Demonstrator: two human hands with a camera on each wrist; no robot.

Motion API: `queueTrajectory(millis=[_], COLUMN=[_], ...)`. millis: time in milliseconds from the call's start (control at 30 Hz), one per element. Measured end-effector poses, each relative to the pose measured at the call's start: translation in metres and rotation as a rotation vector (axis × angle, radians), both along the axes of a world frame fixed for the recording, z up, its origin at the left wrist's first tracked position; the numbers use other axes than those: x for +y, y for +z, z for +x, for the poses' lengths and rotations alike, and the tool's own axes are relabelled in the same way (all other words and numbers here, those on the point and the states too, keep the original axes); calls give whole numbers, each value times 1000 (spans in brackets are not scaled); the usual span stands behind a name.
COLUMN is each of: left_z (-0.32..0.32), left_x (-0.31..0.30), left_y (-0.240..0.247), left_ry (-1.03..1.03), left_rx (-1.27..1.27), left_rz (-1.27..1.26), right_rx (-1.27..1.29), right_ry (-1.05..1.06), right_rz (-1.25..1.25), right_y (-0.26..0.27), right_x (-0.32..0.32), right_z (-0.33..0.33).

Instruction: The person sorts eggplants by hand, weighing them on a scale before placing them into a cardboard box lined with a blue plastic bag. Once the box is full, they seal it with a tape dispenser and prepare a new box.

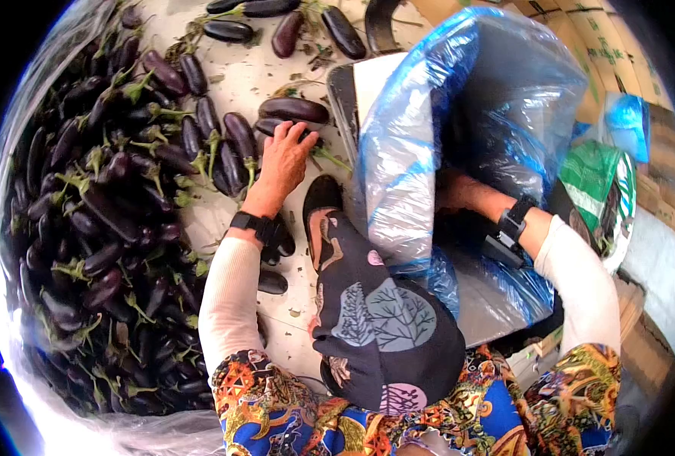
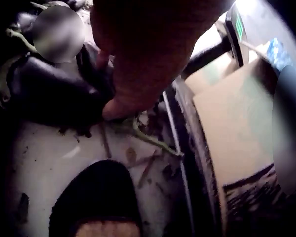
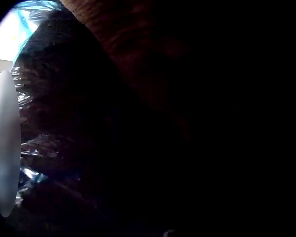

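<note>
My left hand [image 1: 282,159] is over a dark eggplant [image 1: 270,125] on the white floor, its fingertips on the skin; the green stem [image 1: 330,157] sticks out to the right. Another eggplant [image 1: 299,109] lies just beyond the fingers. In the left wrist view the hand [image 2: 143,59] reaches down beside a dark eggplant [image 2: 54,94], and its grip is hidden. My right hand [image 1: 459,191] reaches inside a blue plastic bag [image 1: 398,167]; its fingers are out of sight. The right wrist view is mostly dark, with bag film [image 3: 34,148] at the left.
A large heap of eggplants [image 1: 109,213] fills the left side, within clear plastic sheeting [image 1: 49,68]. A few eggplants [image 1: 342,32] lie at the top. A shoe [image 1: 322,194] stands between the left hand and the bag. Cardboard [image 1: 607,53] and a green-white sack [image 1: 592,186] are at the right.
</note>
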State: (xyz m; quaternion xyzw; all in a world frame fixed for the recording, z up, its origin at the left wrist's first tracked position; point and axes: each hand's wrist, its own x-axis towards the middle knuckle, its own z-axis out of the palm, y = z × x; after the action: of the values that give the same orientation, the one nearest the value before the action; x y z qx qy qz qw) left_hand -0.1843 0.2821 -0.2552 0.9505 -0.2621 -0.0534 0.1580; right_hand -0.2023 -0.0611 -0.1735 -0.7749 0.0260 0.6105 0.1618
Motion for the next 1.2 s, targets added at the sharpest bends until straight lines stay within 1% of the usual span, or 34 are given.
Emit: queueTrajectory(millis=[33, 67, 100, 167, 200, 233, 267, 300, 333, 367, 400, 433, 467, 500, 533, 567, 600, 633, 667, 700, 767, 833, 867, 900, 967, 1000, 1033, 1067, 1100, 1133, 1167, 1200], left_z=[-1, 1, 4, 8, 10, 15, 21, 32, 42, 44, 47, 52, 58, 52, 46, 42, 39, 37, 34, 31, 31, 42, 44, 45, 46, 47, 47, 49, 52, 48, 45, 43], left_x=[-7, -14, -18, -18, -18, -16, -12, -5, -1, 6, 11, 27, 44, 35, 31, 26, 23, 10, -7, -28, -83, -121, -140, -156, -173, -173, -174, -171, -168, -160, -146, -132], left_y=[-10, -18, -22, -24, -19, -9, 1, 16, 47, 72, 107, 115, 136, 186, 220, 244, 266, 278, 291, 305, 325, 283, 264, 246, 216, 200, 185, 188, 191, 211, 234, 258], left_ry=[-60, -65, -63, -71, -52, -34, 37, 132, 219, 415, 518, 461, 558, 660, 655, 627, 620, 424, 353, 282, 223, 11, 22, 32, -74, -202, -326, -530, -704, -645, -525, -383], left_rx=[-101, -110, -120, -200, -229, -266, -323, -170, -124, -47, -64, -178, 20, 184, 236, 290, 416, 475, 553, 631, 733, 915, 943, 970, 1030, 921, 812, 590, 335, 451, 676, 882], left_rz=[91, 130, 177, 121, 121, 121, 74, 127, -2, -90, -213, -567, -701, -863, -901, -993, -1023, -1111, -1082, -1050, -868, -784, -655, -526, -493, -467, -441, -299, -185, -250, -367, -499], right_rx=[-18, -75, -34, 66, 67, 38, 19, 2, -180, -219, -262, -371, -354, -336, -302, -269, -336, -403, -403, -366, -222, -204, -245, -219, -310, -356, -278, -360, -565, -293, -21, -9], right_ry=[28, 151, 93, -36, -136, -140, -63, 13, 125, 204, 282, 370, 288, 210, 243, 275, 184, 92, 55, -41, -163, -258, -240, -304, -174, -98, -136, -112, -16, -101, -183, -187], right_rz=[-3, -12, -27, -47, -46, 54, 7, -41, 224, 242, 259, 283, 286, 290, 208, 125, 122, 117, 79, 210, 301, 524, 605, 640, 218, 116, 8, 148, 206, 119, 32, 29], right_y=[6, 11, 19, 33, 8, 9, 12, 29, 7, 17, 27, 27, 55, 96, 124, 145, 155, 164, 175, 183, 204, 206, 201, 206, 194, 178, 161, 142, 117, 106, 96, 88], right_x=[-3, -1, 5, 10, -3, -1, -3, 5, -19, -20, -20, -23, -22, -21, -15, -10, -20, -33, -39, -48, -43, -41, -38, -27, -13, -13, -15, -17, -17, -9, 0, 0], right_z=[-4, -9, -3, -4, -13, -11, -9, -1, -8, 3, 14, 19, 27, 41, 55, 64, 67, 68, 68, 64, 53, 39, 36, 32, 31, 28, 27, 24, 16, 23, 34, 35])
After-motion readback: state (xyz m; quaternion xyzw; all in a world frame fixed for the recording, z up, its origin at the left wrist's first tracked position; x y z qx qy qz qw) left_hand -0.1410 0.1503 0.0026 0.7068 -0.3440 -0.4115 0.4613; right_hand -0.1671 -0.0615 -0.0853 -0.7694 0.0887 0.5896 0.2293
